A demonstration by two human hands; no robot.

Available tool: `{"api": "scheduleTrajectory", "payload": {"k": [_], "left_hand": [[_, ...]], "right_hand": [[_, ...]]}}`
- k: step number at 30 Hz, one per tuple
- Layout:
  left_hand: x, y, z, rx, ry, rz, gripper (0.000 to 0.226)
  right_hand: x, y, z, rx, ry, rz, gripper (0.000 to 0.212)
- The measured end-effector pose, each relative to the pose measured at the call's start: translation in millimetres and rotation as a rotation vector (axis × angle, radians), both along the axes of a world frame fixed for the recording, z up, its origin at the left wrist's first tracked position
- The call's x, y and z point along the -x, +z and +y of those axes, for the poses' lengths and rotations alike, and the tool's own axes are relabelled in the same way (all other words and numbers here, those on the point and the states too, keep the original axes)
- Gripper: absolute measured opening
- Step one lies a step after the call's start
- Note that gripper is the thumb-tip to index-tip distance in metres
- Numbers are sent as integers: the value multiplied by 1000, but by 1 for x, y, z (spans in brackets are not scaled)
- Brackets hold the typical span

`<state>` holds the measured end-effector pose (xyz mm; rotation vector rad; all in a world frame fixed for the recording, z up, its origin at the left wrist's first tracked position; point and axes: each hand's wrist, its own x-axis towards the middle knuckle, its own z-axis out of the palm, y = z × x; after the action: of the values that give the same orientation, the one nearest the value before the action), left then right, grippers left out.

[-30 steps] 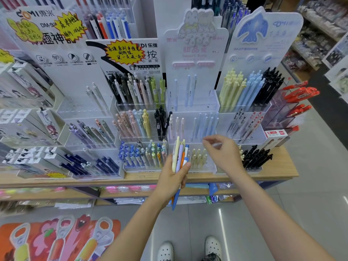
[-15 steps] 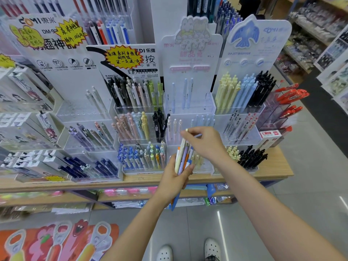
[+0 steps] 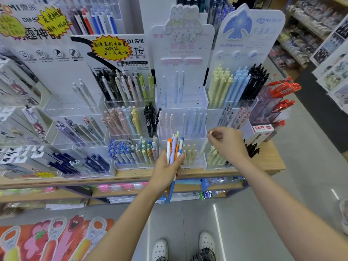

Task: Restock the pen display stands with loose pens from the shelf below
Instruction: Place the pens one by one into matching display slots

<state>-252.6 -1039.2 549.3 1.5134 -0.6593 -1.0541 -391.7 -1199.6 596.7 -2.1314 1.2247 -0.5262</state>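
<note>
My left hand (image 3: 166,169) grips a bundle of loose pens (image 3: 174,147), orange, lilac, white and blue, held upright in front of the middle clear display stand (image 3: 181,104). My right hand (image 3: 227,143) pinches one pale yellow-green pen (image 3: 204,146) by its top, tip pointing down over the lowest tier of the right display stand (image 3: 231,110), where several pale yellow pens (image 3: 214,157) stand. The middle stand's top tier holds only three pale blue pens.
Clear tiered stands full of pens line the wooden counter (image 3: 271,162). A purple rack with red pens (image 3: 282,89) stands at the right end. The lower shelf (image 3: 131,191) holds packets. Grey floor and my white shoes (image 3: 160,247) lie below; more shelving runs at right.
My right hand drew a pale pen from the bundle in my left hand and carried it right, over the lowest tier of the right stand. My left hand stayed about in place.
</note>
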Motion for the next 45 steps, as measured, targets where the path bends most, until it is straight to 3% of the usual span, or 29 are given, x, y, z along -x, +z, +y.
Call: {"api": "scheduleTrajectory", "payload": {"k": [8,27,33,41,43,45], "left_hand": [[10,0,-11,-2,21,-5,17],[20,-2,-19,0,111,-28,14],[22,0,-22,4,97,-14,14],[20,5,-19,21,76,-24,18],[19,8,-17,22,61,-16,21],[17,10,-16,25,37,-4,26]], "right_hand": [[-9,-45,-5,9,48,-22,17],[1,-66,-12,47,137,59,15],[-12,-73,-14,219,173,307,20],[-27,-70,-10,247,176,491,25],[-24,-64,-12,181,229,465,29],[-19,-48,-14,84,229,275,30]]}}
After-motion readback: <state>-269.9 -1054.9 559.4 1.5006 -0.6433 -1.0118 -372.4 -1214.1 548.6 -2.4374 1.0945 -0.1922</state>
